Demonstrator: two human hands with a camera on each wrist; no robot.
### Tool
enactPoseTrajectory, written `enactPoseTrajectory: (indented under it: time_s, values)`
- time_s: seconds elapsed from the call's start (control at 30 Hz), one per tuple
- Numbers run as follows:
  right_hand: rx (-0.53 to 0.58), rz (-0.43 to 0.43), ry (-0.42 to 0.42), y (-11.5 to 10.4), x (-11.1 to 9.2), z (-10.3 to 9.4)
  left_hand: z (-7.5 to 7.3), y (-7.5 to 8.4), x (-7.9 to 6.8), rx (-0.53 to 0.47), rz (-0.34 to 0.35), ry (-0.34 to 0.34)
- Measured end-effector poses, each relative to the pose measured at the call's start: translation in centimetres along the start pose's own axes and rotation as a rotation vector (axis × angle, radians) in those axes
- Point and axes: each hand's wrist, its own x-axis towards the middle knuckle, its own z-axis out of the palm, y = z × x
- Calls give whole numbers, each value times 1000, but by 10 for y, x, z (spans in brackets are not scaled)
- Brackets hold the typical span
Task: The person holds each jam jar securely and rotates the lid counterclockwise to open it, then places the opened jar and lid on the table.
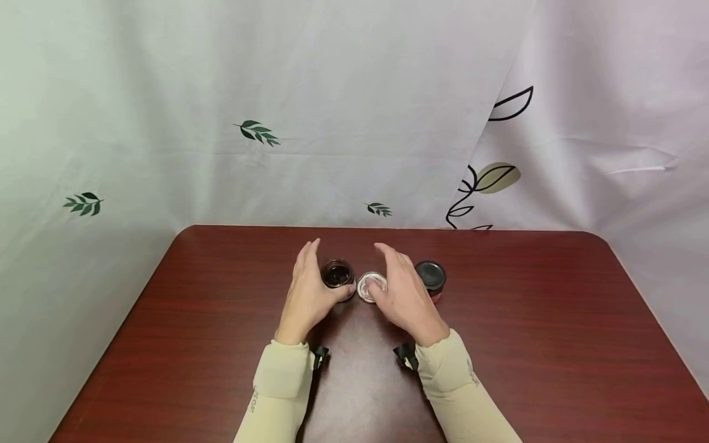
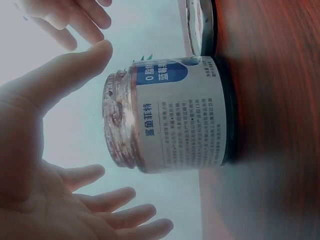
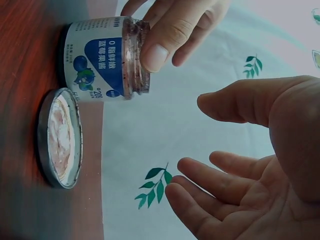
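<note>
An uncapped glass jar (image 1: 338, 274) stands upright on the reddish-brown tabletop (image 1: 526, 344), near its far edge and a little left of midway between the two far corners. Seen from above, what lies inside is dark; how full it is cannot be told. Streaks of dark residue cling to the threaded glass neck (image 2: 119, 120), and a white label (image 2: 182, 120) with a blue patch, pictured blueberries and Chinese print wraps the body.

Just beside this jar, on the side toward the tabletop's right edge, a lid (image 3: 61, 140) lies with its inner face up, smeared with a pale pinkish residue. A second jar (image 1: 431, 275) stands farther toward the right edge, slightly right of the middle; its black lid (image 1: 430, 274) is on, hiding the contents, and a bit of red shows below.

The left hand (image 1: 311, 288) is around the uncapped jar, fingers spread well away from the thumb, with gaps to the glass in the left wrist view; it has hold of nothing. The right hand (image 1: 402, 289) hangs above the loose lid, between the two jars, thumb wide of its loosely extended fingers, and is likewise holding nothing. It partly covers the second jar in the head view.
</note>
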Motion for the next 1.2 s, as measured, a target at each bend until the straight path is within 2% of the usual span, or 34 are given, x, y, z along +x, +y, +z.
enactPoseTrajectory:
  time_s: [0.2,0.43,1.2]
  values:
    - [19,-13,7,-2,0,-4,-2,2,0,-1,7,9]
    - [-11,-31,47,-1,-2,-10,-2,4,0,-7,28,21]
    - [-22,-25,115,11,-15,-32,2,12,-3,1,80,49]
